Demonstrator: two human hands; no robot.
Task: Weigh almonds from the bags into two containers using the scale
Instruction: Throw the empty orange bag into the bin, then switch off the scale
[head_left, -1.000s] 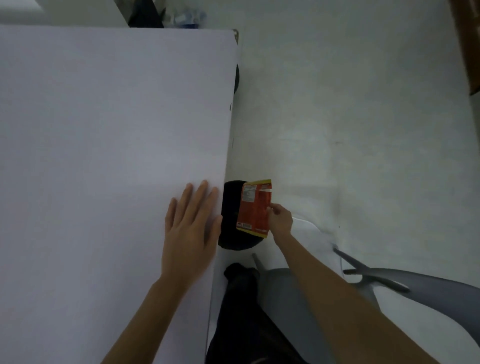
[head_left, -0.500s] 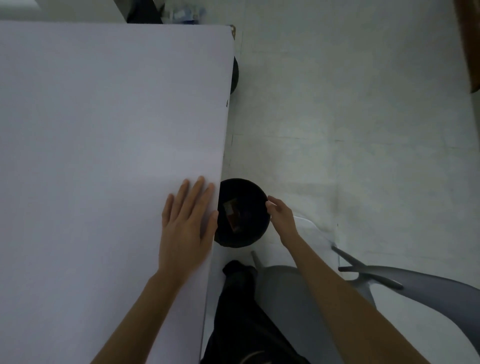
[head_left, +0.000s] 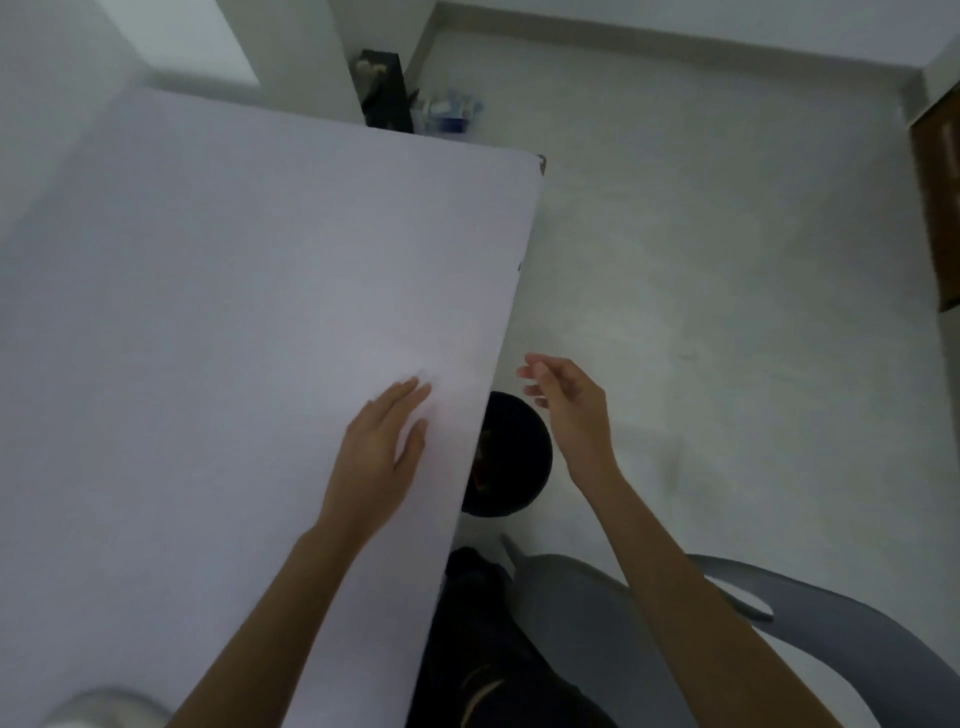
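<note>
My left hand (head_left: 382, 452) lies flat, fingers straight, on the white table (head_left: 208, 338) near its right edge. My right hand (head_left: 569, 402) hovers empty above the floor beside the table, fingers loosely curled, just over a black round bin (head_left: 511, 457). Inside the bin lies the red-orange almond bag (head_left: 480, 462), dim and mostly hidden. No scale or containers are in view, except a blurred pale object (head_left: 98, 706) at the table's near left corner.
A grey chair (head_left: 810, 639) stands under and to the right of me. My dark trouser leg (head_left: 483, 639) is beside the table edge. A black box (head_left: 387, 88) and small bottles (head_left: 449, 111) sit on the floor behind the table. Brown furniture (head_left: 940, 208) stands at far right.
My right hand let the red-orange bag drop into the black bin, then rose away from it, empty. My head lifted, showing more of the room. The left hand stayed on the table.
</note>
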